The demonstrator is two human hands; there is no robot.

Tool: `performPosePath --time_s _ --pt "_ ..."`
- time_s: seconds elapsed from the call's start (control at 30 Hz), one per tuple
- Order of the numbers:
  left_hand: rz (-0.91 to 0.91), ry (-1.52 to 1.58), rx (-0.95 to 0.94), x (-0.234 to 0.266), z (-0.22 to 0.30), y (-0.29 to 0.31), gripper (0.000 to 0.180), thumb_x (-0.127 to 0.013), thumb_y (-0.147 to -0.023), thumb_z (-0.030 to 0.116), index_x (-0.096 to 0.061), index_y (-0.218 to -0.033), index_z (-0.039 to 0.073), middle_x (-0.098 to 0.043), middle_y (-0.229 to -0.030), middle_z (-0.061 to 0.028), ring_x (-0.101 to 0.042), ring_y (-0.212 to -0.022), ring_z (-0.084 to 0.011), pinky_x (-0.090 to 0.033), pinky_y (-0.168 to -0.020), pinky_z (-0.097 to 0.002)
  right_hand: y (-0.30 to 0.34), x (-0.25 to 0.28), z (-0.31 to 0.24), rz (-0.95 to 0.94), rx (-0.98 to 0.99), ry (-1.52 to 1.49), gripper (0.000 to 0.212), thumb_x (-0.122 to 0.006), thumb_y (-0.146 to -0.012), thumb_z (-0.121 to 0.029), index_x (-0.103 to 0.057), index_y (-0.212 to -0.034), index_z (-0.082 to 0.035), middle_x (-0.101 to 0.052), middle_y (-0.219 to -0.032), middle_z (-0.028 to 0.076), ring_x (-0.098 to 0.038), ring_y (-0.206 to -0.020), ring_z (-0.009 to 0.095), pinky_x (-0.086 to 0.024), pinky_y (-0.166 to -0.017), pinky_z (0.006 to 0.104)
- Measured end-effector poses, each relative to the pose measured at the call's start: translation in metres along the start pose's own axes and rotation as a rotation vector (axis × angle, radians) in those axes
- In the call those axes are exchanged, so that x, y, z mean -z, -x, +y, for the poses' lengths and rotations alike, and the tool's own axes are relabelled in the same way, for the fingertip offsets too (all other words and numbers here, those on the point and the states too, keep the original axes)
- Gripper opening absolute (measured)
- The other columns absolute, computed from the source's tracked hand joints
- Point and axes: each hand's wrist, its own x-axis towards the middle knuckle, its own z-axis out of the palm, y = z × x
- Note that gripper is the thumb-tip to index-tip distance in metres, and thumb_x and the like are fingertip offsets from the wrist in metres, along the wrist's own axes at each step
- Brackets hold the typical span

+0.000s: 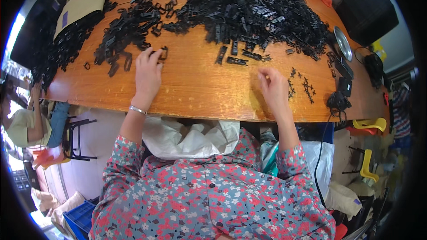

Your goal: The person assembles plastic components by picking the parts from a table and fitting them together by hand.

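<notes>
My left hand [149, 74] reaches over the table with its fingers apart and bent. Its fingertips are right beside a small black rectangular plastic frame [164, 53]; whether they touch it I cannot tell. Behind that hand lies a loose heap of similar black frames [133, 24]. My right hand [274, 88] is held over the table with thumb and fingers curled together; anything between them is too small or hidden to name. Ahead of it are several long black plastic clip-like pieces [237, 61]. Small black cross-shaped pieces [307, 90] lie to its right.
A large pile of black plastic parts [249, 13] covers the far middle of the wooden table [200, 93]. At right are a round metal dish [342, 43], a black cable bundle [338, 101] and a black crate [367, 9]. Another person [33, 124] sits at far left.
</notes>
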Motion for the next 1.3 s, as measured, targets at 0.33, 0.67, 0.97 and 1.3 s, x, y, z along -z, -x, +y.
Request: performPosePath --time_s 0.33,0.67,0.97,1.3 --pt "-0.067 0.391 -0.092 0.008 0.078 0.017 0.047 -0.074 -0.089 0.003 -0.063 -0.135 0.006 -0.056 -0.145 -0.0174 -0.053 -0.134 -0.0378 -0.047 -0.111 -0.0438 -0.054 -0.008 0.037 0.02 -0.047 0.355 0.017 -0.071 -0.092 -0.006 -0.075 -0.108 -0.006 -0.068 -0.111 0.016 -0.071 -0.094 0.039 -0.057 -0.079 0.0476" --pt "-0.093 0.474 -0.083 0.012 0.07 0.032 0.032 -0.076 -0.089 0.007 -0.068 -0.12 0.003 -0.067 -0.122 -0.0156 -0.065 -0.115 -0.0348 -0.053 -0.097 -0.0395 -0.029 0.007 0.009 -0.182 -0.074 0.324 0.021 -0.078 -0.089 -0.013 -0.076 -0.108 -0.005 -0.069 -0.103 0.016 -0.071 -0.094 0.039 -0.056 -0.083 0.0471" --pt "-0.165 0.455 -0.107 0.023 0.068 0.04 0.03 -0.073 -0.09 0.001 -0.068 -0.119 0.002 -0.067 -0.118 -0.0162 -0.065 -0.112 -0.0356 -0.054 -0.094 -0.0396 0.019 -0.005 -0.029 -0.192 -0.01 0.151 0.014 -0.081 -0.086 -0.015 -0.073 -0.092 -0.006 -0.068 -0.096 0.012 -0.071 -0.083 0.035 -0.056 -0.072 0.0448" --pt "-0.165 0.463 -0.182 0.009 0.116 0.054 0.032 -0.078 -0.08 -0.002 -0.07 -0.111 0.003 -0.065 -0.108 -0.0138 -0.062 -0.104 -0.0354 -0.052 -0.089 -0.0433 0.034 -0.019 -0.074 -0.309 -0.236 -0.126 0.025 -0.081 -0.09 -0.025 -0.069 -0.093 -0.003 -0.072 -0.086 0.017 -0.072 -0.079 0.039 -0.055 -0.07 0.0465"
